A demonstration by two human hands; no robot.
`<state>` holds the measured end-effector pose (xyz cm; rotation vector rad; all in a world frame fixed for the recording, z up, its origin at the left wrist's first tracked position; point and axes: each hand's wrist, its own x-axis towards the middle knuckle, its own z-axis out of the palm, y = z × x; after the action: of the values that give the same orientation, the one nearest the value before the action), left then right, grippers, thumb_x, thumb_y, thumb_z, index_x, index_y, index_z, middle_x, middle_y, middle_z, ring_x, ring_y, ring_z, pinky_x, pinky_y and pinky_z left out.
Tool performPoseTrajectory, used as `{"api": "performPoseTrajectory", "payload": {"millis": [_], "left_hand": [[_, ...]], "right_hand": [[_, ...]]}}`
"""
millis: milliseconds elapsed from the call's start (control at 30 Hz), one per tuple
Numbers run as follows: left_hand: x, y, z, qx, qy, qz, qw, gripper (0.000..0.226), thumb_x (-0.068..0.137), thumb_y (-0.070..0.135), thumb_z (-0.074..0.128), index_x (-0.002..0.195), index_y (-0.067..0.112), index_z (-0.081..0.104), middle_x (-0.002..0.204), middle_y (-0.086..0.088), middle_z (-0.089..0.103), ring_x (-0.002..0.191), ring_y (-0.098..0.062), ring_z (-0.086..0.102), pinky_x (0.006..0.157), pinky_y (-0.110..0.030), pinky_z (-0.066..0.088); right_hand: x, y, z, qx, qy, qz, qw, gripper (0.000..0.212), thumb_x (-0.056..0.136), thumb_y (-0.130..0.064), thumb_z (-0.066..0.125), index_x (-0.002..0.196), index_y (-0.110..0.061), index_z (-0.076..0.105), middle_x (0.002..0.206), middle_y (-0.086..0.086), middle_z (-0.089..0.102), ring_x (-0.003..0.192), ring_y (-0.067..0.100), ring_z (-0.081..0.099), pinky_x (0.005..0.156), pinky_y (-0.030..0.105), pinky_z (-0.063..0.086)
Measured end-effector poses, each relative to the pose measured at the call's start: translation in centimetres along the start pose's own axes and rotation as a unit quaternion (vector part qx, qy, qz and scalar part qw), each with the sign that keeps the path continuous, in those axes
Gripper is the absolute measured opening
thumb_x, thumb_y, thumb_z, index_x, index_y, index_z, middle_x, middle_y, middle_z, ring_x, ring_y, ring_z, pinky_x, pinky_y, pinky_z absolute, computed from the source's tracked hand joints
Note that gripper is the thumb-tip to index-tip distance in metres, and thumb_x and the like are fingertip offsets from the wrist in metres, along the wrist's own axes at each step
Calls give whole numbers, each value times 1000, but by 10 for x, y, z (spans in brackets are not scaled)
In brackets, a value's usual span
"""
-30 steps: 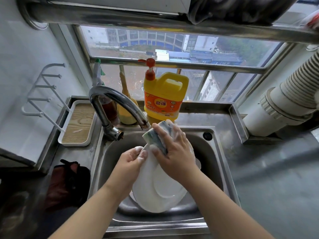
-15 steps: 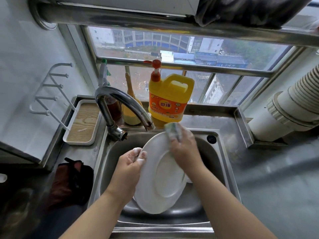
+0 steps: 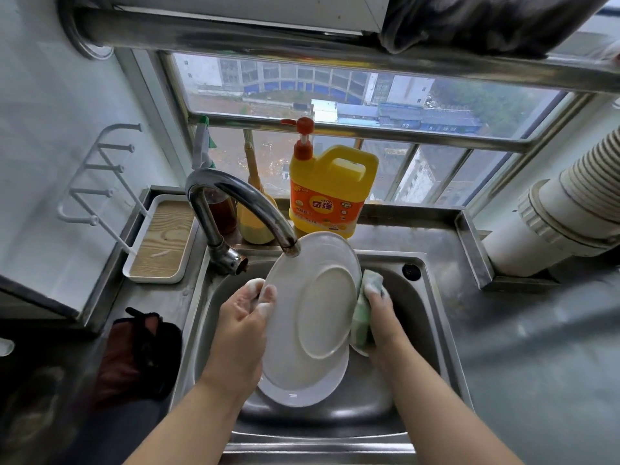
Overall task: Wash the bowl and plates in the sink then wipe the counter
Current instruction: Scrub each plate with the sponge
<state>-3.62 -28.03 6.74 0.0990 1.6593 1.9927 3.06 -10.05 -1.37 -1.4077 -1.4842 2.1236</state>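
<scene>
We hold a white plate (image 3: 312, 317) tilted over the sink (image 3: 432, 317), its top rim right under the faucet (image 3: 241, 199) spout. Left hand (image 3: 243, 317) grips the plate's left edge w/ soapy fingers curled round it. Right hand (image 3: 380, 313) clutches a green sponge (image 3: 364, 310) against the plate's right edge. A 2nd plate (image 3: 302, 394) lies in the sink below. Yellow detergent jug (image 3: 330, 193) stands behind the sink; dark cloth (image 3: 141, 354) on the counter (image 3: 536, 347) left of it.
</scene>
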Motion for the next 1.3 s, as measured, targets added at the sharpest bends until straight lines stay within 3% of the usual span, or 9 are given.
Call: {"api": "performPoseTrajectory", "payload": {"millis": [167, 300, 400, 600, 667, 767, 967, 1133, 1300], "left_hand": [[-5, -7, -21, -14, -101, -74, 992, 8, 89, 18, 62, 88, 10, 64, 86, -10, 65, 78, -22, 62, 65, -29, 53], [9, -1, -38, 39, -234, -160, 958, 37, 76, 25, 71, 111, 15, 66, 104, -14, 67, 95, -29, 66, 77, -38, 55], [23, 6, -19, 62, -207, -164, 963, 17, 91, 24, 60, 97, 9, 64, 84, -9, 66, 73, -18, 65, 64, -27, 54], [27, -1, -3, 41, -164, -103, 980, 21, 85, 27, 54, 86, 11, 68, 81, -11, 69, 69, -18, 66, 61, -27, 55], [21, -4, -3, 27, -155, -91, 983, 22, 88, 25, 52, 79, 17, 70, 78, -8, 68, 68, -17, 65, 59, -26, 54], [18, -8, -3, 43, -134, -71, 987, 26, 96, 22, 48, 78, 14, 65, 74, -7, 62, 64, -16, 58, 56, -26, 49], [11, -13, -5, 11, -114, -76, 991, 21, 95, 18, 48, 86, 6, 63, 78, -11, 67, 69, -18, 63, 60, -27, 54], [7, -10, -4, 39, -100, -65, 992, 24, 97, 21, 47, 82, 8, 61, 73, -9, 65, 64, -17, 61, 56, -28, 52], [8, -10, -3, 60, -108, -66, 990, 22, 97, 21, 49, 88, 10, 65, 83, -13, 69, 74, -24, 66, 65, -35, 53]], "right_hand": [[-8, 0, -13, -9, 17, -97, 995, 50, 78, -43, 54, 125, -29, 53, 115, 9, 64, 104, 27, 62, 93, 52, 49], [-13, -30, -29, -152, -79, -197, 965, 51, 79, -42, 56, 129, -40, 49, 117, -1, 58, 102, 16, 60, 84, 32, 54], [-23, -45, -19, -340, -119, -277, 891, 56, 82, -44, 56, 135, -48, 39, 123, -1, 46, 103, 11, 52, 80, 20, 50], [-54, -34, 28, -524, -64, -435, 730, 57, 90, -53, 42, 141, -52, 16, 148, 6, 28, 136, 22, 26, 111, 38, 27], [-47, -34, 28, -490, -71, -398, 772, 56, 92, -50, 44, 141, -51, 18, 149, 4, 28, 137, 22, 26, 108, 36, 29], [-19, -43, 18, -336, -11, -216, 917, 55, 95, -43, 44, 145, -41, 24, 144, 10, 36, 123, 24, 42, 92, 30, 37], [-54, -25, 43, -450, -60, -369, 811, 58, 90, -54, 44, 143, -47, 23, 149, 4, 28, 136, 21, 27, 112, 38, 27], [-10, -37, 21, -268, -2, -146, 952, 51, 94, -51, 43, 142, -37, 34, 137, 7, 45, 110, 20, 48, 89, 35, 44], [-43, -25, 44, -362, -71, -312, 875, 52, 88, -51, 46, 137, -50, 28, 137, 2, 37, 119, 20, 41, 100, 42, 41]]}}
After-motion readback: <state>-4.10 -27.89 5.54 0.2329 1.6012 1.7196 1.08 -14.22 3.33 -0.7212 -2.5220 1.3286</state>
